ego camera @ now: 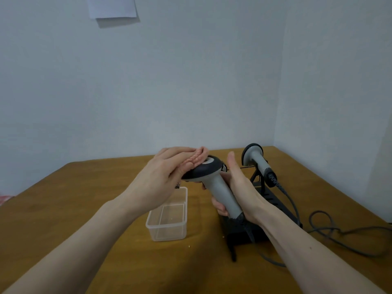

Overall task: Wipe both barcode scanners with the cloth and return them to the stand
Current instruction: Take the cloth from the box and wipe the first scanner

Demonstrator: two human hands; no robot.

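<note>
My right hand (237, 187) grips the grey handle of a barcode scanner (214, 181) with a black head, held tilted above the table. My left hand (163, 172) presses a small pink cloth (196, 158) flat onto the top of the scanner's head. A second grey and black scanner (257, 161) rests on the black stand (273, 200) at the right, its head pointing away from me and its cable trailing down.
A clear plastic tub (169, 217) sits on the brown wooden table (95, 198) below my left hand. Grey cables (331, 228) loop across the table's right side. Pale walls close the back and right. A paper sheet (112, 7) hangs on the wall.
</note>
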